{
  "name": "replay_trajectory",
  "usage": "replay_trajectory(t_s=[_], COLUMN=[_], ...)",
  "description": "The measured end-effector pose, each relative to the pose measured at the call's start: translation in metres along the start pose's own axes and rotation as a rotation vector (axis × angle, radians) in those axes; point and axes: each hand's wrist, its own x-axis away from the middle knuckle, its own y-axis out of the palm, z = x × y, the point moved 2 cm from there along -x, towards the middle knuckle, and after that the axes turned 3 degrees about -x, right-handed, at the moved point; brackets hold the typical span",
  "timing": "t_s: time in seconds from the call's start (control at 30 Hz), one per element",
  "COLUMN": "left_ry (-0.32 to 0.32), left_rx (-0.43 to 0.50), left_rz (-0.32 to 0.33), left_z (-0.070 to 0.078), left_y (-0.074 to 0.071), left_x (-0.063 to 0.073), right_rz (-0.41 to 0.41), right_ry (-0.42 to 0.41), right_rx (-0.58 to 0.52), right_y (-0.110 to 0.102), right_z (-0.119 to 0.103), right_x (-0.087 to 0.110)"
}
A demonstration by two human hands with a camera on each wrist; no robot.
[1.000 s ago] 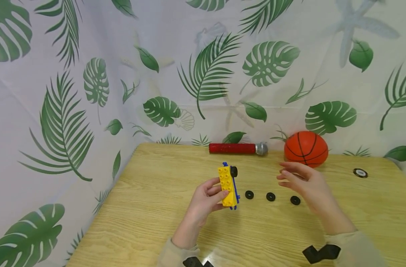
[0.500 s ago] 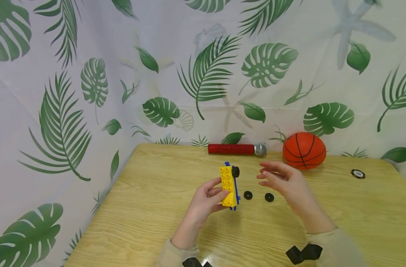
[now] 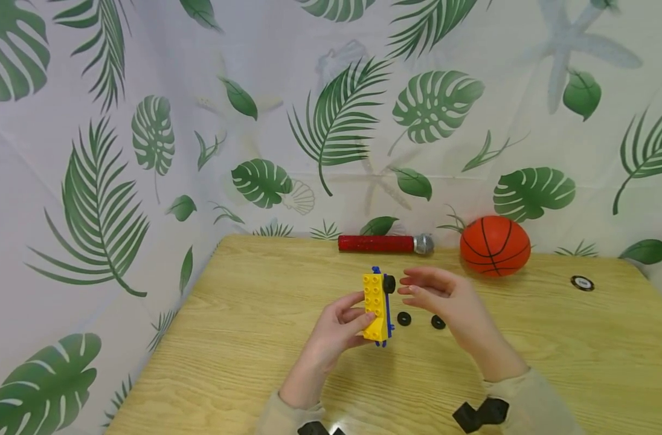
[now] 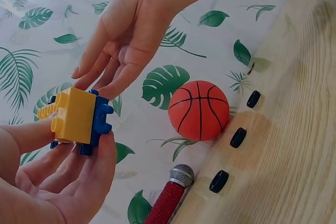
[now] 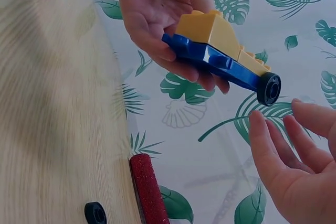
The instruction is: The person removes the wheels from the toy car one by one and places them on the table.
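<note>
My left hand (image 3: 333, 332) grips a toy car (image 3: 373, 308) of yellow studded blocks on a blue chassis, held up over the table with the thumb across its yellow side. One black wheel (image 5: 269, 89) sits on the chassis end away from the palm. My right hand (image 3: 456, 305) hovers just right of that wheel, holding nothing, its thumb and fingers apart and the fingertips (image 5: 256, 116) close below the tyre in the right wrist view. On the table lie a loose wheel (image 3: 404, 318) and a second wheel (image 3: 438, 322), partly behind the right hand. Another loose wheel (image 4: 254, 99) appears in the left wrist view.
A red microphone (image 3: 377, 243) with a silver head lies along the table's back edge. Right of it rests an orange toy basketball (image 3: 495, 246). A black-and-white round chip (image 3: 582, 283) lies farther right. Leaf-patterned cloth (image 3: 276, 121) hangs behind the wooden table (image 3: 228, 338).
My right hand has moved left toward the car's wheel, passing over the loose wheels and covering the rightmost one in the head view. My left hand has kept its hold, shifting only slightly.
</note>
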Motion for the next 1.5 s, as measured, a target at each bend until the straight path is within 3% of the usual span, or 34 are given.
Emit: replay_trajectory(t_s=[0.33,0.77,1.17,1.5], left_ry=[-0.001,0.007,-0.027,-0.006], left_rx=[-0.013,-0.024,-0.03,-0.06], left_rz=[-0.028,-0.09,-0.095,-0.094], left_z=[0.0002,-0.0017,-0.0012,-0.003], left_y=[0.0044,0.0063,0.004,0.0059], left_x=[0.0005,0.0012,-0.0015,-0.0026], right_rz=[0.015,0.051,-0.019,-0.035], right_ry=[0.132,0.163,0.219,0.22], right_rx=[0.029,0.081,0.089,0.095], right_y=[0.0093,0.0089,0.0067,0.0081], right_z=[-0.0045,-0.0038,-0.0041,-0.0025], right_x=[-0.0008,0.0008,-0.001,-0.0012])
